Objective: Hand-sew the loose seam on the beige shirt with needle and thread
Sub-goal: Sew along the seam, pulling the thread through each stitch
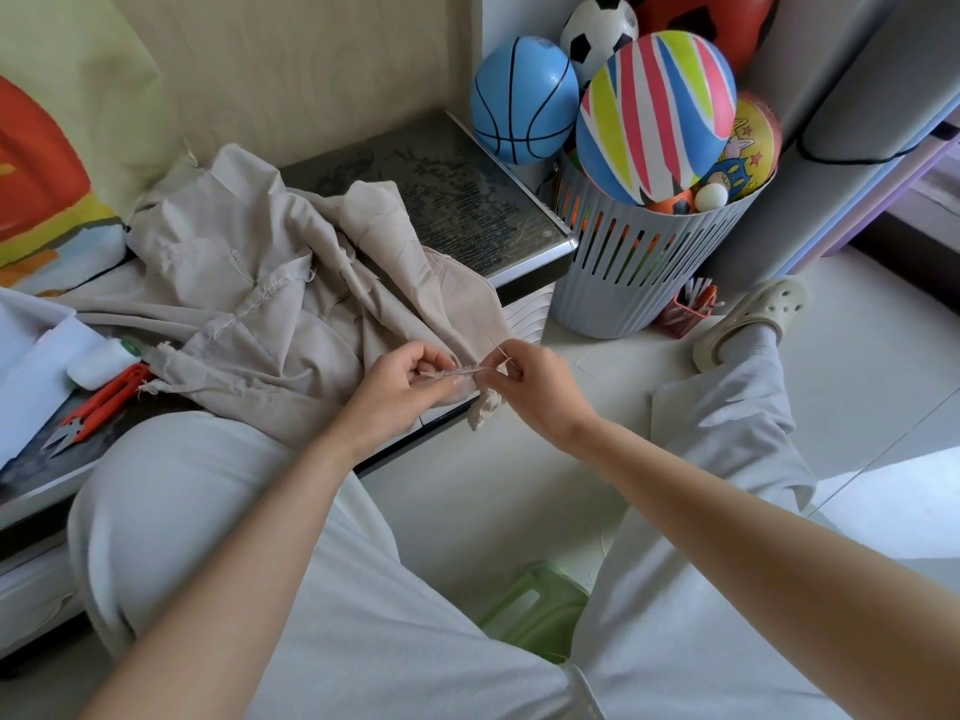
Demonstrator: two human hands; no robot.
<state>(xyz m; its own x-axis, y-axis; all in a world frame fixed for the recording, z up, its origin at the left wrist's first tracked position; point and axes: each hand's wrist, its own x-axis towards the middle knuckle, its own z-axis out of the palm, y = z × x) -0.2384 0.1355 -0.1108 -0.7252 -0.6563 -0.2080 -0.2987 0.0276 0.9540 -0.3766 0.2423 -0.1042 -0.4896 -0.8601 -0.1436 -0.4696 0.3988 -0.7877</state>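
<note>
**Seam lies crosswise between the hands**

The crumpled beige cotton shirt (270, 304) spills off the dark glass-topped counter (467, 200). Its frayed seam edge (449, 374) runs left to right, pinched by the left hand (405, 381). At the seam's right end, the right hand (530, 381) pinches the thin steel needle (500, 349), tip slanting up-left

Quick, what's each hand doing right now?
Left hand: pinching the beige shirt's frayed edge.
Right hand: pinching the needle at that edge.
</note>
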